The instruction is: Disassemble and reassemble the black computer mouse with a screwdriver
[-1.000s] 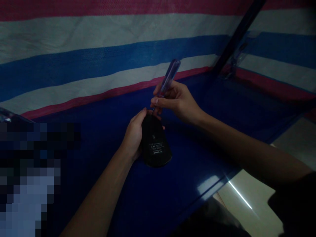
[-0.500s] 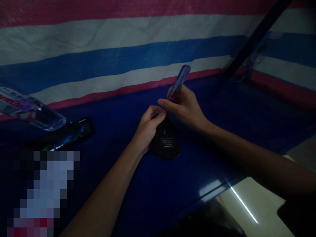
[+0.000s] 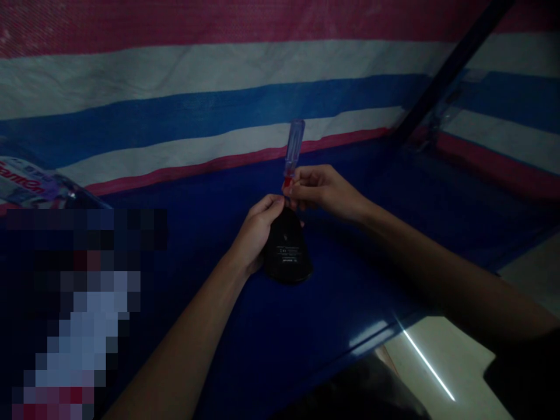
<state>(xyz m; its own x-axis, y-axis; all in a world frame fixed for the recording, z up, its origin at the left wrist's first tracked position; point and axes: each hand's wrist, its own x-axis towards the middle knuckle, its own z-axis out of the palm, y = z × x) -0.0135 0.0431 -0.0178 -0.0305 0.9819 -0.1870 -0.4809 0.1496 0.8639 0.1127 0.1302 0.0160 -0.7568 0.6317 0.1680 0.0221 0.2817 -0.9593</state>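
A black computer mouse [image 3: 289, 251] lies belly-up on the dark blue table [image 3: 271, 344], its label facing me. My left hand [image 3: 256, 230] grips its left side and far end. My right hand [image 3: 321, 189] pinches a screwdriver [image 3: 292, 153] with a clear blue handle and a red collar. The tool stands almost upright, its tip down at the far end of the mouse, hidden behind my fingers.
A striped red, white and blue tarp [image 3: 184, 105] hangs behind the table. A clear plastic bottle [image 3: 30, 184] lies at the left edge. A blurred patch covers the lower left. The table's front edge [image 3: 385, 332] runs at lower right, pale floor [image 3: 455, 361] beyond it.
The screwdriver has swung from leaning right to nearly upright over the mouse's far end. My left hand keeps its hold on the mouse. The view has shifted slightly.
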